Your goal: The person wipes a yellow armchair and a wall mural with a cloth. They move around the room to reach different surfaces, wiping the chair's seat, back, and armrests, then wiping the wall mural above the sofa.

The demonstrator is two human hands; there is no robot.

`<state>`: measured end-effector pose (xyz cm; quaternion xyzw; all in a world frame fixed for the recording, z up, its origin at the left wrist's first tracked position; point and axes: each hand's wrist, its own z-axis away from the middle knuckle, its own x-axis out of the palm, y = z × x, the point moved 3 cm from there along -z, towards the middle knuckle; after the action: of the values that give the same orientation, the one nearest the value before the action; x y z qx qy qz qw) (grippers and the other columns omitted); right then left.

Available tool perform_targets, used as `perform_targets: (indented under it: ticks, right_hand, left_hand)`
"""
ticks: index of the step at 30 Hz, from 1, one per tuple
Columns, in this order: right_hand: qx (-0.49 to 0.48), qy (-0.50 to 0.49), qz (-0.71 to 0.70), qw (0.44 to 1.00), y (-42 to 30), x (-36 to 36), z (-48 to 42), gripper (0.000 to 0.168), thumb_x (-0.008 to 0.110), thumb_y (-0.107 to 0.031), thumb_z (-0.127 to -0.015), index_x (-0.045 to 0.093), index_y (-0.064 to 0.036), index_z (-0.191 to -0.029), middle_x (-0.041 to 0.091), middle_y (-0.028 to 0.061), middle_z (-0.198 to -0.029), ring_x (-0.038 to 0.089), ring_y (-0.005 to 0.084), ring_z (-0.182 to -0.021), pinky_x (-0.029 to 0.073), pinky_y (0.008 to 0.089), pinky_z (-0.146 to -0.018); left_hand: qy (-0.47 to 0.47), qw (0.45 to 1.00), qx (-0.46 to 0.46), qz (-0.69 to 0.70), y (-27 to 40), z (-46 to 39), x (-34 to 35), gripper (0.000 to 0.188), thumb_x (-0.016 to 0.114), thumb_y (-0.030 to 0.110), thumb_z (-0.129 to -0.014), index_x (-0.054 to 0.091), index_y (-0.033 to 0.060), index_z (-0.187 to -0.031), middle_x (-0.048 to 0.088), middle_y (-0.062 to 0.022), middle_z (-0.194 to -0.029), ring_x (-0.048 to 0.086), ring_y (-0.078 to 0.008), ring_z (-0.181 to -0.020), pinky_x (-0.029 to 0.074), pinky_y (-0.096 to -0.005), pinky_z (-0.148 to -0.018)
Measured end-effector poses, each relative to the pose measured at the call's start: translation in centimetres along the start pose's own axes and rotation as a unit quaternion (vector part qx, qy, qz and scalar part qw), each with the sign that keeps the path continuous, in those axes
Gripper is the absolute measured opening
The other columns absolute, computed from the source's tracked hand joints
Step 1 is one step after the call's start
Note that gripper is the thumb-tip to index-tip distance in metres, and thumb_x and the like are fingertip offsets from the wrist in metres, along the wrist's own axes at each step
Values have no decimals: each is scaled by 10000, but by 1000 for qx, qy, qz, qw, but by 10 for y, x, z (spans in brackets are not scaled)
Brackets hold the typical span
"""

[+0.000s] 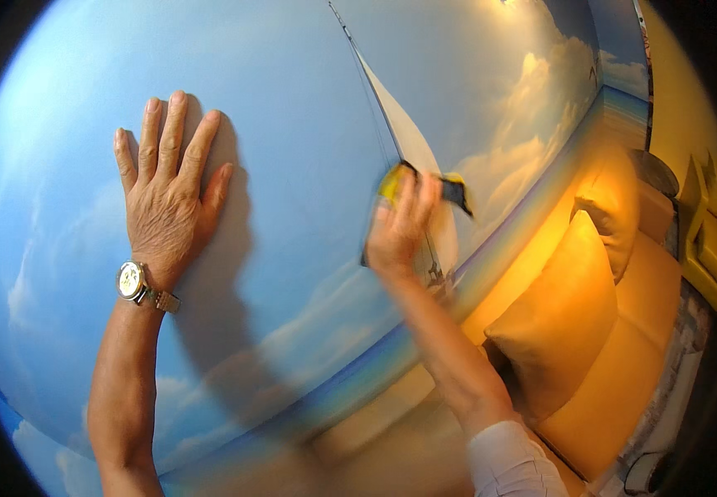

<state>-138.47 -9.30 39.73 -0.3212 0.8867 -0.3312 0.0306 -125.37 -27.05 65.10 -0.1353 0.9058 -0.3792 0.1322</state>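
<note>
My left hand [169,183] lies palm-in with fingers spread against a wall mural [308,161] of blue sky, clouds and sea. It holds nothing, and a wristwatch [131,280] with a metal band is on that wrist. To the right, my right hand [398,239] grips a yellow-and-black object [390,184] over the lower part of a pictured sailboat's sail [402,118]. Motion blurs the object, so I cannot tell whether it is a cloth or a hand tool. My fingers hide much of it.
Along the wall at right stands an orange-lit sofa [635,335] with two cushions, one in front [560,317] and one behind it [613,205]. Farther right is a yellow piece of furniture [703,236]. The mural meets a wall corner at upper right.
</note>
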Motion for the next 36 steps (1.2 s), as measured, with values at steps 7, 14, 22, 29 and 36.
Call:
perform_targets:
  ticks: [7, 14, 22, 29, 36]
  right_hand:
    - [-153, -40, -174, 972, -171, 9, -6, 587, 725, -170, -884, 595, -93, -1452, 421, 235, -1593, 338, 483, -1502, 232, 616, -1242]
    - [51, -50, 10, 997, -2, -13, 103, 659, 567, -265, -1018, 384, 33, -1577, 270, 268, -1664, 226, 480, -1552, 197, 603, -1265]
    - [554, -117, 71, 821, 69, -50, 313, 774, 281, -505, -1123, 225, 85, -1621, 229, 315, -1674, 254, 440, -1548, 206, 511, -1275]
    - [826, -99, -88, 548, -105, -55, 461, 585, 369, -484, -1133, 415, 7, -1448, 472, 238, -1503, 520, 395, -1322, 382, 487, -1173]
    - [827, -219, -418, 304, -176, -28, 511, 300, 455, -242, -1110, 616, -78, -1303, 684, 123, -1279, 648, 323, -1171, 505, 545, -1085]
  left_hand:
    - [7, 1000, 7, 21, 13, 19, 2, 575, 697, 294, -976, 554, 251, -1531, 410, -48, -1680, 298, -282, -1590, 136, -576, -1303]
    - [-99, 993, 18, 69, 16, 175, -21, 584, 715, 249, -934, 595, 176, -1502, 388, -179, -1676, 274, -401, -1587, 101, -599, -1302]
    - [-60, 993, 6, 99, 28, 249, -10, 538, 747, 300, -913, 661, 229, -1439, 461, -153, -1638, 322, -370, -1574, 95, -608, -1304]
    - [-64, 988, -37, 133, 18, 267, -14, 591, 809, 304, -880, 649, 254, -1447, 507, -100, -1613, 348, -309, -1570, 87, -572, -1318]
    - [1, 980, -7, 198, 35, 245, -4, 433, 715, 255, -949, 669, 160, -1369, 497, -108, -1618, 358, -288, -1565, 89, -571, -1323]
